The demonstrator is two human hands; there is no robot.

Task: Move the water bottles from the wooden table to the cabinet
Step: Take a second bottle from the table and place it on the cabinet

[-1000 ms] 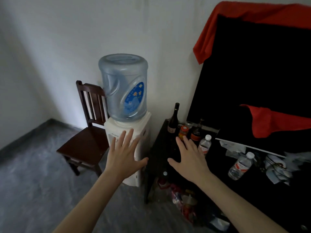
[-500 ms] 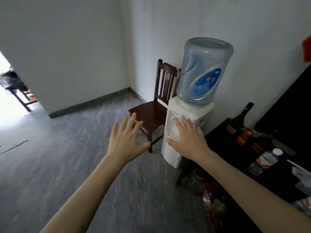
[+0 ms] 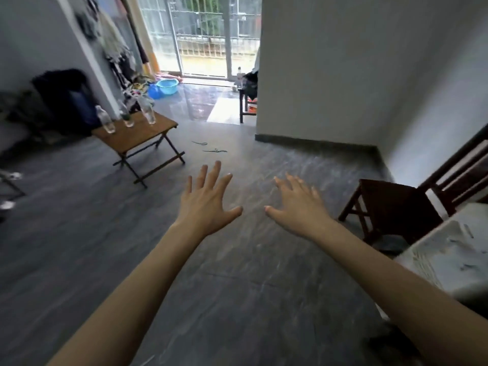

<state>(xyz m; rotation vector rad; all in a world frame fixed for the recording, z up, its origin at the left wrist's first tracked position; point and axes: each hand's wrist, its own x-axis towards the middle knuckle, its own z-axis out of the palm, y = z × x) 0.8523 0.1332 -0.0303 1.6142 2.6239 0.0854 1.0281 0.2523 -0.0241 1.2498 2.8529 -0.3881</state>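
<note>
Open grey floor [image 3: 237, 273] between both spread, empty hands and wooden table [image 3: 137, 134]. Three water bottles [image 3: 126, 116] upright along table's far edge, gaps between them. Dark chair [image 3: 396, 207] and white unit [image 3: 449, 254] crowding right side; wall corner [image 3: 317, 101] ahead right.

Dark grey marble-look floor [image 3: 237, 299] everywhere, with a dark wooden chair [image 3: 396, 207] over on the right, tucked next to something white [image 3: 449, 254] at the frame edge that's too blurry to make out. Back by the barred glass door [image 3: 206, 35] there's a light blue basin [image 3: 167, 85] on the floor, and clothes [image 3: 113, 40] hanging on the left wall. A dark heap of stuff [image 3: 63, 99] sits at far left, plus a couple of thin scraps [image 3: 211, 147] lying mid-floor.
</note>
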